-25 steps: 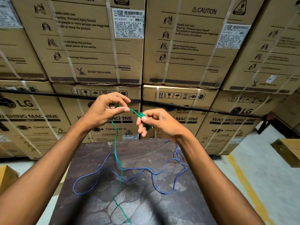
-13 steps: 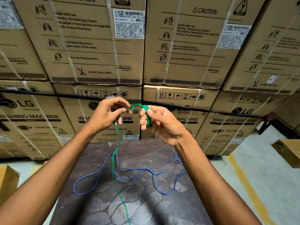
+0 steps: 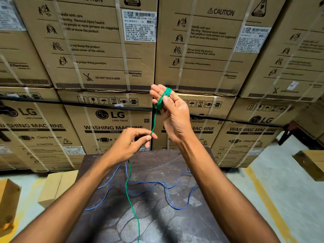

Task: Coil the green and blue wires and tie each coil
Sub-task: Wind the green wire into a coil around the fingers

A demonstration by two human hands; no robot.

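Right hand [image 3: 172, 111] has lifted to 12 o'clock, more green wire [image 3: 130, 193] looped round its fingers.
Left hand [image 3: 129, 146] pinches the strand at 6 o'clock; it's light and springy, so I'd grip near the coil.

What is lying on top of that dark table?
On the dark table the blue wire lies in loose loops, with the green wire trailing across it. The person's forearms cover the table's side edges, so anything there is hidden.
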